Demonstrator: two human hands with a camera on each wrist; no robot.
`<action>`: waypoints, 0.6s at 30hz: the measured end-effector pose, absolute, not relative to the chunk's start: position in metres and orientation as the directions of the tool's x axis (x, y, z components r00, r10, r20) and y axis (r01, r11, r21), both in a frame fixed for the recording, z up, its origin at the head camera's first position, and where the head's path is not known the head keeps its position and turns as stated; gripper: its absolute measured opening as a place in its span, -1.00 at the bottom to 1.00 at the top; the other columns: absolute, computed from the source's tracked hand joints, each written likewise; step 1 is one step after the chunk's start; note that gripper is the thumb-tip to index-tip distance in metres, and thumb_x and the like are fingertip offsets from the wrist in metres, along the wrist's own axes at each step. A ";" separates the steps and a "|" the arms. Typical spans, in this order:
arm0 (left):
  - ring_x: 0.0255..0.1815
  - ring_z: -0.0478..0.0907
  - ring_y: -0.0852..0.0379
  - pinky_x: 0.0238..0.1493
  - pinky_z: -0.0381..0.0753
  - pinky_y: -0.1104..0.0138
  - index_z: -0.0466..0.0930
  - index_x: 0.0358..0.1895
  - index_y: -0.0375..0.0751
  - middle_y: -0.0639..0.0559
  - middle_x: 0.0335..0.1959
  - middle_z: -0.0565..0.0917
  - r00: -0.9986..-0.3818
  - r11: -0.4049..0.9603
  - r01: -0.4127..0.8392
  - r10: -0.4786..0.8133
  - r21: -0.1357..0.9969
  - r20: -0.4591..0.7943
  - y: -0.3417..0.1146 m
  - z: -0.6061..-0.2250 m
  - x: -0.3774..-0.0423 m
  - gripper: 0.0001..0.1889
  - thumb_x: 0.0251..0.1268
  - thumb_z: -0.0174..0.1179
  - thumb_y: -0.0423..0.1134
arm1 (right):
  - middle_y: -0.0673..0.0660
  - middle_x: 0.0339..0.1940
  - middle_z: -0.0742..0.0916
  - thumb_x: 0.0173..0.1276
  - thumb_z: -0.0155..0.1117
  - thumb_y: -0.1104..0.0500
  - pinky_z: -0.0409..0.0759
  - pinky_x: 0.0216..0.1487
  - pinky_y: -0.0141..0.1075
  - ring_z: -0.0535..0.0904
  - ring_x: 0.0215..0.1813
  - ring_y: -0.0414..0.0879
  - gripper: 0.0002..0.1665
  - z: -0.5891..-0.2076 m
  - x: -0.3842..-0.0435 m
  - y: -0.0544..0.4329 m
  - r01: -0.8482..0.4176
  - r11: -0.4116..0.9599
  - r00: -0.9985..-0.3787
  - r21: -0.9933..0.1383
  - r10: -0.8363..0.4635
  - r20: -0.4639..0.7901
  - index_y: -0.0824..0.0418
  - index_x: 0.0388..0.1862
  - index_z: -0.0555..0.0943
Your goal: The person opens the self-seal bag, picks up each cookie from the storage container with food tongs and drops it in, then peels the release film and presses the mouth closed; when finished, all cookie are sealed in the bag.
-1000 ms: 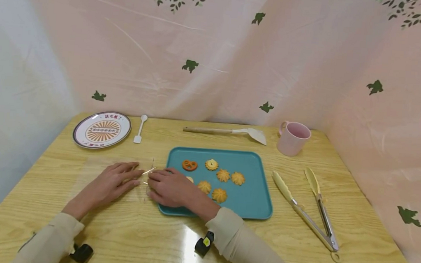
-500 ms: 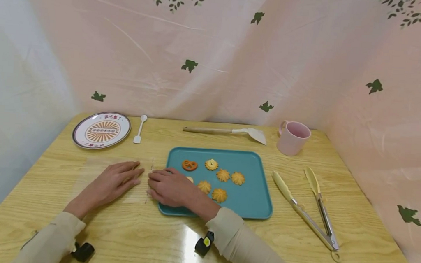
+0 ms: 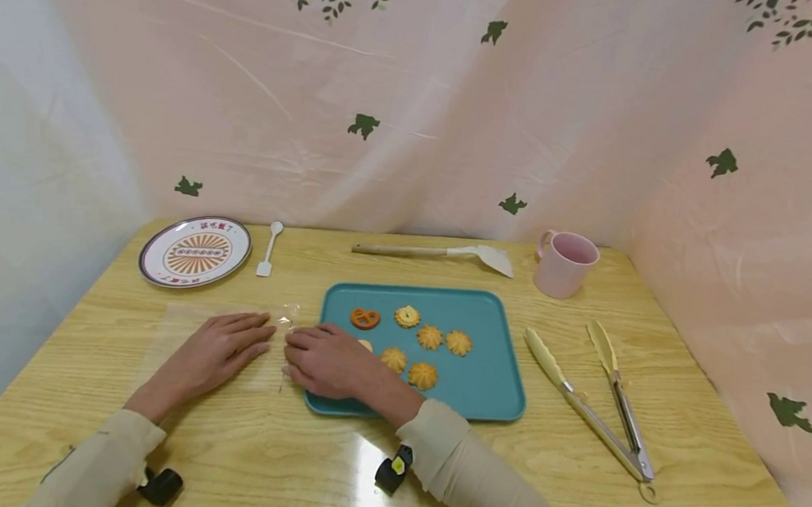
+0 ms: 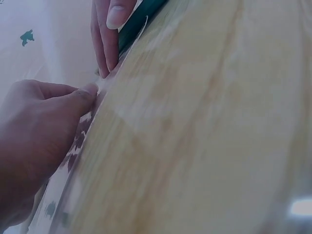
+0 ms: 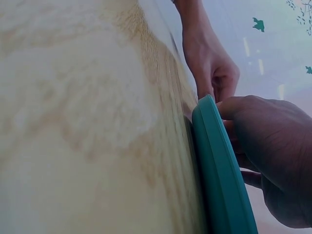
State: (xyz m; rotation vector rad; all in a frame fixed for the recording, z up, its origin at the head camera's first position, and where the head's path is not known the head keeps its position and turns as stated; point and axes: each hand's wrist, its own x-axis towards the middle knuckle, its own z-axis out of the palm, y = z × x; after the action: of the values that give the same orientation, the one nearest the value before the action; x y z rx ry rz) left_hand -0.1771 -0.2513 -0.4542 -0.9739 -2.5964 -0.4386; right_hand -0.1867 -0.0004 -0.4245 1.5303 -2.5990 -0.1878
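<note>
A clear plastic bag (image 3: 288,316) lies on the wooden table, left of the teal tray (image 3: 495,400), and catches light along its right edge. At that edge my left hand (image 3: 226,351) pinches the thin film between thumb and forefinger, as the left wrist view shows. Facing it, my right hand (image 3: 329,360) reaches across the tray's left rim, fingers bent, and pinches the same edge; its fingertips are partly hidden. On the tray are a pretzel (image 3: 365,319), a round cookie with pale filling (image 3: 406,316) and several flower-shaped cookies (image 3: 430,336). Another cookie (image 3: 366,346) is mostly covered by my right hand.
A patterned plate (image 3: 195,253) and a small white spoon (image 3: 269,251) lie at the back left. Behind the tray is a wooden-handled spatula (image 3: 435,252), with a pink mug (image 3: 566,266) at the back right. Spread tongs (image 3: 604,416) lie right of the tray.
The plastic film between my hands shifts: the bright folds straighten, then a new glint shows near the bag's upper right corner. Both hands stay almost in place.
</note>
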 end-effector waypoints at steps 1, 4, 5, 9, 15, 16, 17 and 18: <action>0.25 0.57 -0.29 0.24 0.44 -0.21 0.71 0.19 -0.30 -0.28 0.25 0.64 -0.712 0.721 0.673 0.570 0.166 0.410 -0.252 -0.454 -0.177 -0.64 0.37 0.36 -0.33 | -0.01 0.48 0.54 0.75 -0.14 -0.09 0.26 0.50 -0.25 0.36 0.52 -0.15 -0.50 -0.424 -0.187 -0.001 -0.860 0.481 -0.482 0.168 -0.875 0.040 0.02 0.43 0.56; 0.27 0.55 -0.29 0.26 0.42 -0.21 0.71 0.20 -0.28 -0.28 0.27 0.63 -0.724 0.726 0.663 0.561 0.181 0.401 -0.252 -0.455 -0.176 -0.65 0.40 0.35 -0.30 | -0.01 0.48 0.54 0.74 -0.14 -0.09 0.26 0.49 -0.24 0.37 0.52 -0.15 -0.49 -0.423 -0.186 -0.001 -0.860 0.482 -0.483 0.169 -0.875 0.039 0.02 0.44 0.56; 0.28 0.54 -0.29 0.26 0.41 -0.21 0.70 0.21 -0.27 -0.27 0.29 0.62 -0.730 0.728 0.659 0.558 0.189 0.395 -0.252 -0.455 -0.176 -0.64 0.41 0.34 -0.29 | -0.01 0.48 0.54 0.74 -0.14 -0.09 0.27 0.49 -0.25 0.37 0.52 -0.16 -0.49 -0.423 -0.186 -0.001 -0.859 0.482 -0.483 0.171 -0.875 0.039 0.02 0.44 0.56; 0.32 0.50 -0.32 0.28 0.40 -0.23 0.69 0.24 -0.27 -0.30 0.33 0.57 -0.743 0.725 0.653 0.559 0.218 0.369 -0.253 -0.455 -0.174 -0.62 0.44 0.33 -0.25 | -0.01 0.48 0.55 0.74 -0.14 -0.08 0.27 0.49 -0.25 0.37 0.52 -0.16 -0.49 -0.423 -0.186 -0.001 -0.859 0.480 -0.481 0.175 -0.876 0.042 0.03 0.44 0.56; 0.30 0.51 -0.34 0.26 0.41 -0.22 0.70 0.23 -0.29 -0.32 0.33 0.57 -0.709 0.711 0.681 0.583 0.173 0.396 -0.254 -0.456 -0.174 -0.61 0.37 0.36 -0.32 | 0.00 0.46 0.56 0.74 -0.12 -0.08 0.27 0.49 -0.24 0.38 0.51 -0.15 -0.50 -0.423 -0.186 -0.001 -0.860 0.479 -0.478 0.173 -0.877 0.052 0.04 0.42 0.57; 0.29 0.52 -0.34 0.26 0.42 -0.22 0.70 0.21 -0.29 -0.32 0.32 0.58 -0.699 0.708 0.688 0.588 0.159 0.406 -0.254 -0.456 -0.175 -0.62 0.35 0.36 -0.33 | 0.00 0.46 0.56 0.74 -0.12 -0.08 0.27 0.49 -0.24 0.38 0.51 -0.15 -0.50 -0.423 -0.186 -0.001 -0.860 0.480 -0.478 0.173 -0.877 0.053 0.03 0.42 0.57; 0.28 0.53 -0.33 0.25 0.43 -0.21 0.71 0.20 -0.29 -0.32 0.31 0.59 -0.691 0.705 0.694 0.593 0.148 0.414 -0.254 -0.456 -0.175 -0.62 0.33 0.37 -0.34 | 0.00 0.46 0.56 0.74 -0.11 -0.08 0.27 0.49 -0.24 0.38 0.51 -0.15 -0.50 -0.424 -0.186 -0.001 -0.860 0.480 -0.479 0.172 -0.876 0.053 0.03 0.42 0.58; 0.27 0.53 -0.33 0.25 0.43 -0.21 0.72 0.19 -0.29 -0.32 0.30 0.59 -0.685 0.703 0.697 0.595 0.140 0.420 -0.254 -0.456 -0.175 -0.62 0.32 0.37 -0.35 | 0.00 0.46 0.56 0.74 -0.11 -0.08 0.27 0.49 -0.24 0.38 0.51 -0.15 -0.50 -0.424 -0.186 -0.001 -0.860 0.481 -0.479 0.170 -0.876 0.054 0.03 0.41 0.58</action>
State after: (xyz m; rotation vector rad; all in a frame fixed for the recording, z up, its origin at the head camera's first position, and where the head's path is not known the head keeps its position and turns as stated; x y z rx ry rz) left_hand -0.1746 -0.2542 -0.4560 -1.0102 -2.5685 -0.4133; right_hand -0.1857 -0.0007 -0.4236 1.5258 -2.5861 -0.1804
